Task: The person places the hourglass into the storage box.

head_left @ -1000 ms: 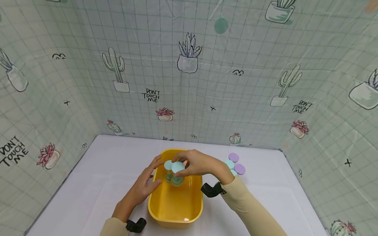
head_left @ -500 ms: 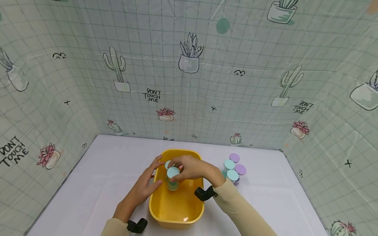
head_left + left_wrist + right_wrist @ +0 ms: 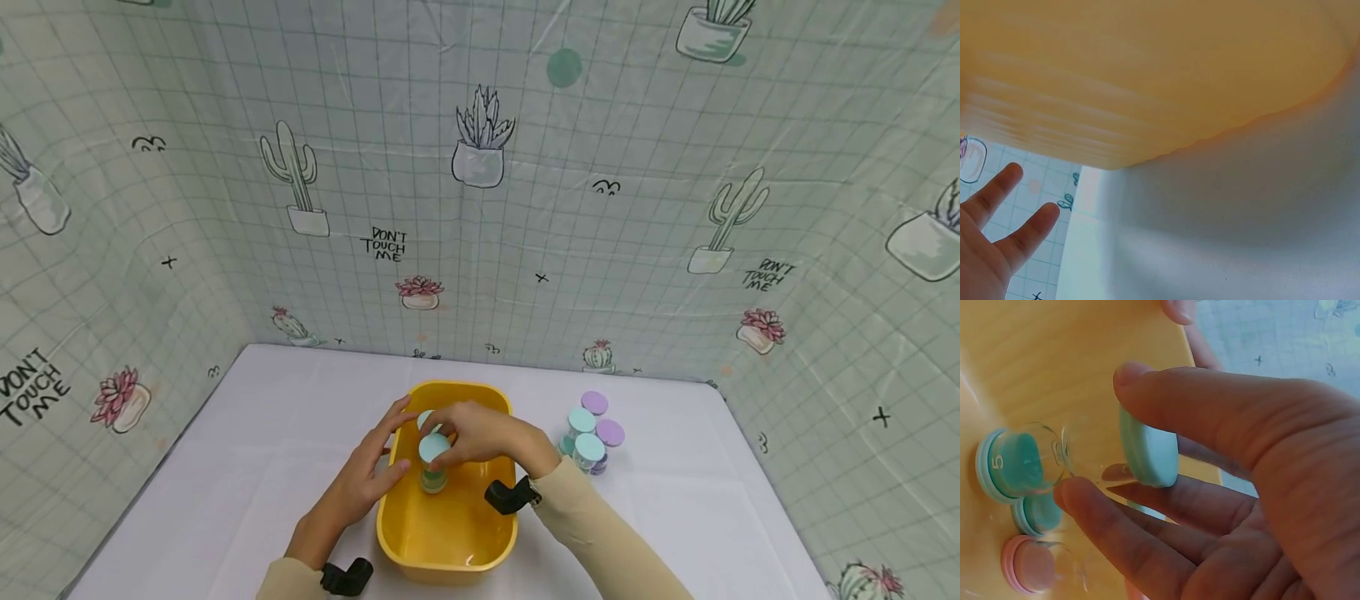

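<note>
Inside the yellow plastic tub (image 3: pixel 442 533) stands a sand timer (image 3: pixel 434 450) with mint end caps and a clear glass middle. My right hand (image 3: pixel 483 431) pinches its top cap between thumb and fingers. The right wrist view shows teal sand and a "5" at its lower end (image 3: pixel 1013 465). Another mint-capped timer (image 3: pixel 426 419) stands just behind it, and a pink one (image 3: pixel 1032 565) shows beside them in the right wrist view. At the tub's left rim is my left hand (image 3: pixel 363 467), fingers spread and extended; it holds nothing.
On the white table (image 3: pixel 675 500), right of the tub, several timers stand close together, with mint caps (image 3: pixel 588 448) and purple caps (image 3: pixel 610 432). A patterned cloth wall (image 3: pixel 480 250) encloses the table at the back and sides.
My right hand has moved left and toward the tub's near side, lowering the mint timer into the tub. The left hand stays where it was.
</note>
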`<state>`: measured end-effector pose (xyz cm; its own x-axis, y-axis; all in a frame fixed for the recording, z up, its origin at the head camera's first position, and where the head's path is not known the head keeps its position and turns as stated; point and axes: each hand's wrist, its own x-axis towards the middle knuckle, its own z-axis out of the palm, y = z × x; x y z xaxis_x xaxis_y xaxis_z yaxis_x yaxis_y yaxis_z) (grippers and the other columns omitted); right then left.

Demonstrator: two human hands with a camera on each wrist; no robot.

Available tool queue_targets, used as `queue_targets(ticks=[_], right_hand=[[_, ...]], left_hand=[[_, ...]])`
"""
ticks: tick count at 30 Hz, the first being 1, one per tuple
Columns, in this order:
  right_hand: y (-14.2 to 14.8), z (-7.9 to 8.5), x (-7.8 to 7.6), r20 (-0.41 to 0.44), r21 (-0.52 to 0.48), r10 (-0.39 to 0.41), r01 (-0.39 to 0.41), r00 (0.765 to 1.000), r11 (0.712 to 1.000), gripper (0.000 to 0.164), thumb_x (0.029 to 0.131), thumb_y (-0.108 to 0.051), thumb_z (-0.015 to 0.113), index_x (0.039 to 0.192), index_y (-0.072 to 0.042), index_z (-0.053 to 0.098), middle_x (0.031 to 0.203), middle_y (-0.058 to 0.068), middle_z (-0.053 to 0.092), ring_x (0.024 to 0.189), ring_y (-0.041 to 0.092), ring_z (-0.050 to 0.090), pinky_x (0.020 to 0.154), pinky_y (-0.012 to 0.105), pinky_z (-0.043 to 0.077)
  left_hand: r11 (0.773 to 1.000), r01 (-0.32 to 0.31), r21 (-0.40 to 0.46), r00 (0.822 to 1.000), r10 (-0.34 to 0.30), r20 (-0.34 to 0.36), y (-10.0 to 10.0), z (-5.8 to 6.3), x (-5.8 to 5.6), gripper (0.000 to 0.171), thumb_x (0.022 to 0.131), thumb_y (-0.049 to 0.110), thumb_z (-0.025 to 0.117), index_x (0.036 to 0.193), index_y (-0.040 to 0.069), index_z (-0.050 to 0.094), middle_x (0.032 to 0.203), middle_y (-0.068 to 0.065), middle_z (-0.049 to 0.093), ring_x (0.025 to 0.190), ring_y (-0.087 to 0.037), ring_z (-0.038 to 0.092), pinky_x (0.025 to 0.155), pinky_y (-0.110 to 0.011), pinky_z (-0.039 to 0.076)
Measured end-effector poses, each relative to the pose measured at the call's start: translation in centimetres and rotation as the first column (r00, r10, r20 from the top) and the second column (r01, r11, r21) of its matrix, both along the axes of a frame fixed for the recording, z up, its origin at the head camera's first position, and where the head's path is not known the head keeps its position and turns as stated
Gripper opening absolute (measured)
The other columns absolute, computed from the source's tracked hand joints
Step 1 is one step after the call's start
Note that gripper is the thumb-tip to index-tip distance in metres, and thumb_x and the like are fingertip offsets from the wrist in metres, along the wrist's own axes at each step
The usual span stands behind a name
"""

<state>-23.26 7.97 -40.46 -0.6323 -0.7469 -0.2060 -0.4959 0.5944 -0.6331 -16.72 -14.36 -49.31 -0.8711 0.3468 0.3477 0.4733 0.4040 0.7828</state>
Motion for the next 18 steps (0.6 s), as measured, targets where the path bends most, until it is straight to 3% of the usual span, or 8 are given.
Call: queue_targets(ticks=[7, 18], right_hand=[[-0.7, -0.3, 0.0, -0.019, 0.067, 0.014, -0.013, 1.000, 0.998, 0.041, 0.087, -0.027, 0.084, 0.125, -0.017, 0.073, 0.122, -0.002, 0.075, 0.109, 0.014, 0.070, 0.088, 0.021, 0.055], [-1.1, -0.7, -0.2, -0.016, 0.100, 0.047, -0.045, 0.999, 0.994, 0.037, 0.086, -0.027, 0.085, 0.121, -0.018, 0.074, 0.110, -0.005, 0.075, 0.091, 0.005, 0.064, 0.084, 0.019, 0.053]], left_hand=[[1.000, 0.000, 0.004, 1.000, 0.000, 0.000, -0.1, -0.1, 0.0, 0.057, 0.100, 0.024, 0.055, 0.155, 0.018, 0.042, 0.171, -0.008, 0.025, 0.144, -0.042, 0.042, 0.097, -0.060, 0.048], [1.000, 0.019, 0.013, 1.000, -0.019, 0.000, -0.2, -0.1, -0.1, 0.057, 0.100, 0.022, 0.054, 0.155, 0.017, 0.042, 0.171, -0.009, 0.024, 0.148, -0.045, 0.037, 0.097, -0.060, 0.048]])
